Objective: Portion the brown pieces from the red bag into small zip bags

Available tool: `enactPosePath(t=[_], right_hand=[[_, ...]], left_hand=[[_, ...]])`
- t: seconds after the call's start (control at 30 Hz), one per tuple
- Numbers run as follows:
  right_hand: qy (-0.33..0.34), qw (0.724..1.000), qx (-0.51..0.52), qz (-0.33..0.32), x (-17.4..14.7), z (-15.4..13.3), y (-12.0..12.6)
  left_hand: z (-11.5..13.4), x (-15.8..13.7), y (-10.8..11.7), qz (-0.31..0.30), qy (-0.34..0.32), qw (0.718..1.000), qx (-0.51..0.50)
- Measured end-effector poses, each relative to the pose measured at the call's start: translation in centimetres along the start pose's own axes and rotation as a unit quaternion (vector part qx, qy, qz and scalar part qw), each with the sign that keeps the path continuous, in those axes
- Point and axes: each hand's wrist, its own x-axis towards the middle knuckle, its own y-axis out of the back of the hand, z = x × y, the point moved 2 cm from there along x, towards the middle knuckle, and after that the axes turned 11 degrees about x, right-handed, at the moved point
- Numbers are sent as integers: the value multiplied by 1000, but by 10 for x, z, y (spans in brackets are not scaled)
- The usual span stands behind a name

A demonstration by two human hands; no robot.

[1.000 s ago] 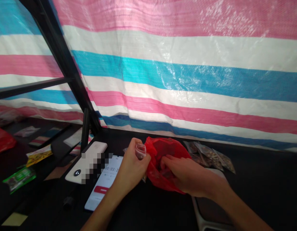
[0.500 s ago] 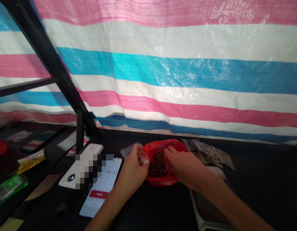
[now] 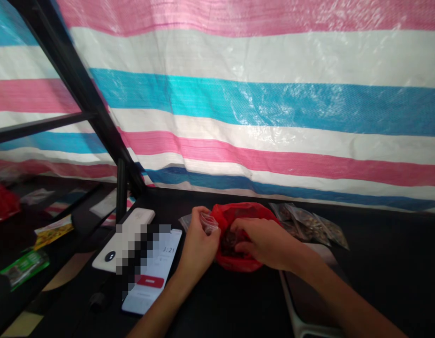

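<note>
1. Twelve o'clock: I see a glossy, creased striped tarp [image 3: 238,103] behind a matte black table [image 3: 210,300].
2. The crinkled red plastic bag [image 3: 240,264], round-mouthed, sits on the table with dark crumbly bits [image 3: 228,241] inside.
3. At its nine o'clock, my left hand [image 3: 201,241] pinches a filmy clear bag [image 3: 208,220].
4. From its four o'clock, my right hand [image 3: 268,241] dips in, curled; I can't tell whether it holds bits.
5. Flat transparent packets [image 3: 310,223] lie toward two o'clock.

A crumpled red plastic bag [image 3: 238,264], wide open, holds dark pieces [image 3: 228,244] just beside a small clear bag [image 3: 209,223].
</note>
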Motion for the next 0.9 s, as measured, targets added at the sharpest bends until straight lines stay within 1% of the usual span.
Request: enactPosePath(t=[0.03,0.1,0.2,0.27,0.3,0.37,0.47,0.63,0.77,0.83,0.9], right_hand=[[9,1000,23,10,-2,3,4],[30,997,69,31,-6,7,13],[61,988,134,49,-13,3,23],[84,984,145,59,-16,-6,26],[93,985,127,68,-16,-11,26],[104,989,62,85,-15,-19,23],[120,988,-26,94,-12,-25,16],[150,979,-62,125,-11,-23,15],[139,979,-38,147,-20,-21,28],[118,983,-32,140,-25,-20,34],[96,989,-43,106,-29,-18,35]], left_hand=[[1,-2,1,11,-22,1000,16],[3,-6,0,13,-59,997,51],[6,-12,-4,-15,-84,991,100],[8,-15,-6,-34,-100,985,137],[8,-16,-7,-42,-112,980,156],[9,-16,-9,-48,-139,971,188],[10,-16,-8,-46,-167,963,208],[11,-17,-7,-39,-171,963,205],[11,-16,-7,-37,-146,968,202],[11,-15,-6,-41,-131,971,197],[10,-14,-5,-40,-122,973,191]])
